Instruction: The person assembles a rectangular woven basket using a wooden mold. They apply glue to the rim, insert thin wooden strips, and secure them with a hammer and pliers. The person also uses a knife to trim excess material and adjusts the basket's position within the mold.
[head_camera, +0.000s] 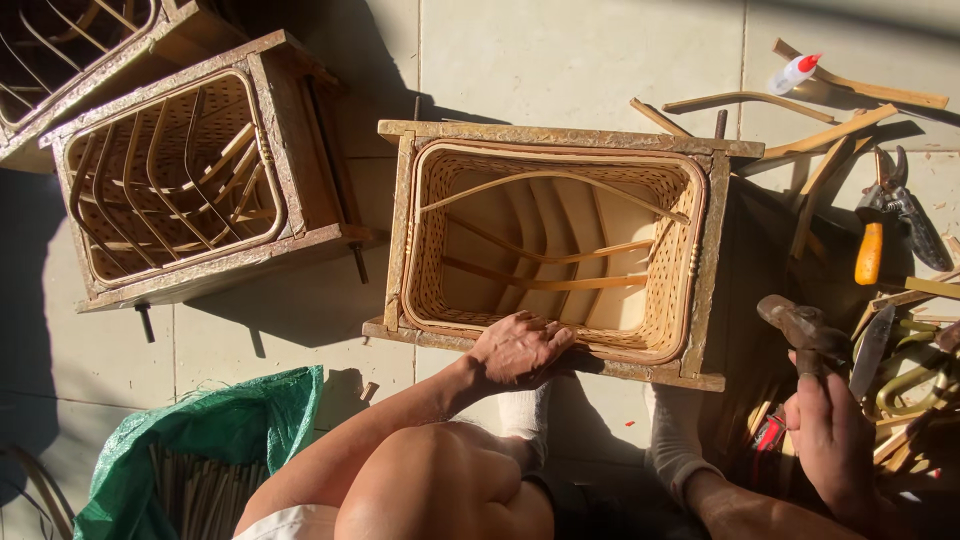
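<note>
Wicker basket (560, 250) in a wooden frame sits on the tiled floor (560, 60), in the middle. Of the two hands, the left hand (520, 350) lies flat and open on its near rim. The right hand (830, 440) is closed around a hammer (800, 325), near right. Farther right lie pliers (885, 215) and wood strips (830, 135). Another basket (185, 175) sits far left.

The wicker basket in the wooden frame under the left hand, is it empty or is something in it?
Empty. The wicker basket holds only its own bent cane ribs, with the bare bottom showing between them. The left hand rests on its near rim.
</note>
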